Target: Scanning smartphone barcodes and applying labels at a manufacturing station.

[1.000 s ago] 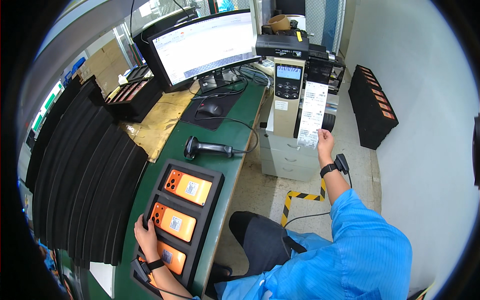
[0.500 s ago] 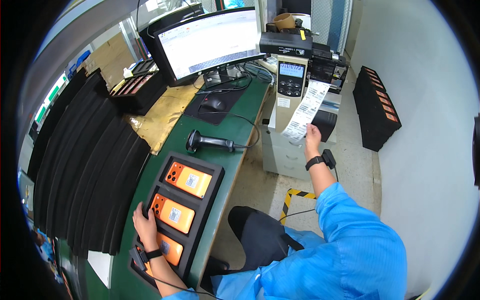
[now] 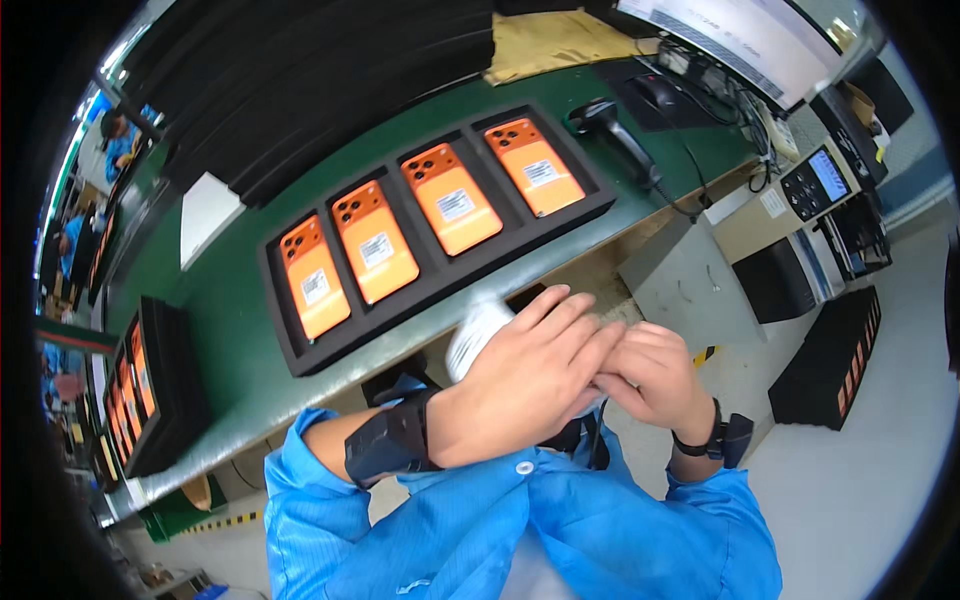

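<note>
My left hand (image 3: 525,375) and my right hand (image 3: 655,378) meet in front of my chest, off the table's near edge. A white printed label strip (image 3: 474,338), blurred by motion, sticks out past my left hand; both hands are closed on it, with most of it hidden behind the fingers. Beyond them a black foam tray (image 3: 372,316) lies on the green table. In its slots, several orange phones (image 3: 452,205) lie camera side up, each bearing a small white label.
A handheld barcode scanner (image 3: 615,138) lies right of the tray, with a mouse (image 3: 655,90) and monitor (image 3: 740,45) behind. The label printer (image 3: 800,190) stands at the right. Black foam stacks (image 3: 330,80) line the back. Another filled tray (image 3: 150,390) stands at the left, one (image 3: 825,365) on the floor.
My right hand has brought the label strip away from the printer to my chest. My left hand has left the tray and joined it. The view has turned left.
</note>
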Tool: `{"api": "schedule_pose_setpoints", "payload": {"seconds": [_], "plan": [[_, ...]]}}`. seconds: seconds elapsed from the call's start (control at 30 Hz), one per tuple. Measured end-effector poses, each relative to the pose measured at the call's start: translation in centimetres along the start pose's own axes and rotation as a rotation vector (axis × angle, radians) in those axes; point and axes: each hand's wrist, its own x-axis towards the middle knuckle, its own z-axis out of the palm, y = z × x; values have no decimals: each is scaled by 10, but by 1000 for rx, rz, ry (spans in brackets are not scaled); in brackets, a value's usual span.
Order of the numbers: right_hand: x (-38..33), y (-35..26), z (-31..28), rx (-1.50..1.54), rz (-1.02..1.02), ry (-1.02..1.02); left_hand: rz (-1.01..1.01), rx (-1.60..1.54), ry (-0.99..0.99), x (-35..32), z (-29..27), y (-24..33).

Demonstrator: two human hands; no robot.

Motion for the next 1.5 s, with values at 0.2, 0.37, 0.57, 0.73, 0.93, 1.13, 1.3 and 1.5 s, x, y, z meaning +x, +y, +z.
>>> {"api": "schedule_pose_setpoints", "payload": {"seconds": [0.2, 0.37, 0.57, 0.73, 0.93, 1.13, 1.3, 1.5], "plan": [[31, -1, -7, 81, 123, -48, -376, -74, -149, -33, -20, -26], [31, -6, 8, 234, 263, -112, -510, -237, -178, -46, -24, -31], [39, -20, 20, 179, 197, -42, -405, -185, -59, -38, -5, -22], [37, -16, 21, 167, 209, -70, -427, -153, -108, -35, 4, -21], [25, 20, 31, 420, 379, -122, -373, 29, -66, -25, 14, -16], [-10, 101, 42, 913, 762, 314, -528, -182, 146, -9, -1, -33], [-19, 136, 17, 913, 802, 339, -651, -388, 112, 23, 3, -61], [-1, 140, 4, 984, 904, -191, -372, -390, -14, 58, 17, -79]]}}
